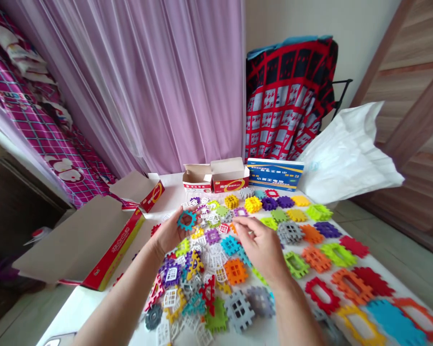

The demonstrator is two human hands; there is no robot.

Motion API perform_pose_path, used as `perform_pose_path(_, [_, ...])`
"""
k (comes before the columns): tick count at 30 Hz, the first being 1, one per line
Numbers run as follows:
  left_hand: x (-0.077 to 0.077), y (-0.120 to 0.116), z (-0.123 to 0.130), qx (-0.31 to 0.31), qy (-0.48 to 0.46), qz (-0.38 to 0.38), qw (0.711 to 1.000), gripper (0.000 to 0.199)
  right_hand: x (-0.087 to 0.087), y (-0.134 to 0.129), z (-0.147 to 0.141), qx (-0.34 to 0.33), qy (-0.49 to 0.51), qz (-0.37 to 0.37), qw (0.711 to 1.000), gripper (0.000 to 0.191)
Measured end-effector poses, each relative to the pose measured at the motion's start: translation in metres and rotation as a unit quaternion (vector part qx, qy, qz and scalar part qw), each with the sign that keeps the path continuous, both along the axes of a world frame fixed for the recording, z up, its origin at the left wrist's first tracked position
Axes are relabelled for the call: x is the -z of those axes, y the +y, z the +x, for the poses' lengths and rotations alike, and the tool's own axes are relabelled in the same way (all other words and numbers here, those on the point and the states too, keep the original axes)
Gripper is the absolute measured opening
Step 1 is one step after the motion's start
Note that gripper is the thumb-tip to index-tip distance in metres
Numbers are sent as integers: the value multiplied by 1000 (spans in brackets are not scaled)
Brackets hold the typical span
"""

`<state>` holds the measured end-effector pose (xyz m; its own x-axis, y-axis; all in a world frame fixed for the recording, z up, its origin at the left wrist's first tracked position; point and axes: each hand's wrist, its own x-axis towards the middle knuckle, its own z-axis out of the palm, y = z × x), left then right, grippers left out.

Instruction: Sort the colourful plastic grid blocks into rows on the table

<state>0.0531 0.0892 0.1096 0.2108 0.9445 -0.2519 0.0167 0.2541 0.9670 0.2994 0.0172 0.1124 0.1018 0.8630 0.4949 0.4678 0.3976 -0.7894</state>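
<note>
In the head view my left hand (170, 231) holds a teal notched building block (186, 219) with a large opening in its middle. My right hand (256, 238) is over the middle of the pile, its fingers curled together. An orange bit (233, 228) shows beside its fingertips; whether it is gripped I cannot tell. Below and between the hands lie a purple block (212, 236), a small red window piece (223, 228), a blue block (230, 245), an orange window block (235, 271) and several white lattice window pieces (215, 257).
Sorted notched blocks, such as an orange frame (351, 286) and a green frame (338, 254), lie in rows on the right. Open cardboard boxes (111, 250) stand at left, with a red-white box (231, 177) and a blue box (275, 174) behind. A white bag (346, 154) stands back right.
</note>
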Motion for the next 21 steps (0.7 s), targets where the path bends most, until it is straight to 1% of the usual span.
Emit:
perform_pose_path(2, [1,-27,20,-2,-117,-30,993,57,2,-10,-15,-3,-60,-2,998,24])
perform_pose_path(4, [4,-50,37,-18,-183,-49,982,53,3,-24,-28,10,-117,-5,993,23])
perform_pose_path(5, [6,-61,44,-30,-197,-55,978,50,4,-33,-33,16,-140,-7,990,24])
perform_pose_path(8, [14,-86,60,-56,-212,-74,973,45,2,-58,-40,21,-190,-22,981,23])
perform_pose_path(11, [17,-106,72,-68,-225,-106,966,42,-1,-78,-36,22,-220,-46,974,24])
perform_pose_path(13, [16,-118,77,-73,-228,-125,963,40,-3,-86,-29,7,-233,-41,972,30])
perform_pose_path(15, [12,-129,79,-74,-228,-140,961,40,-4,-93,-23,-26,-240,-26,970,33])
perform_pose_path(18, [7,-143,79,-75,-226,-152,959,42,-5,-100,-17,-70,-249,-24,966,28])
perform_pose_path(21, [7,-154,77,-69,-208,-147,965,46,-4,-106,-18,-77,-256,-39,963,27])
